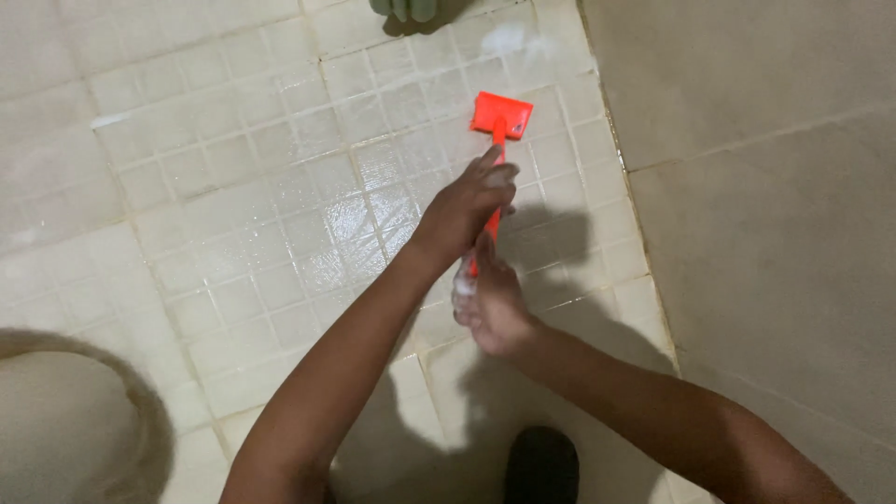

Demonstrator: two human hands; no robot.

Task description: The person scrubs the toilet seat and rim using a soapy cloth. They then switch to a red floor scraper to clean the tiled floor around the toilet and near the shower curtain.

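Seen from the head camera, looking down: no packages, labels or signs show. The floor (280, 196) is wet, glossy, small cream tiles; larger plain tiles rise as a wall (765, 187) to the right of the grip. Both hands close around the orange handle of a brush (501, 116). The left hand (467, 207) grips higher, the right hand (487, 303), soapy, grips the lower end. The brush's flat orange head rests on the tiles just beyond the left grip.
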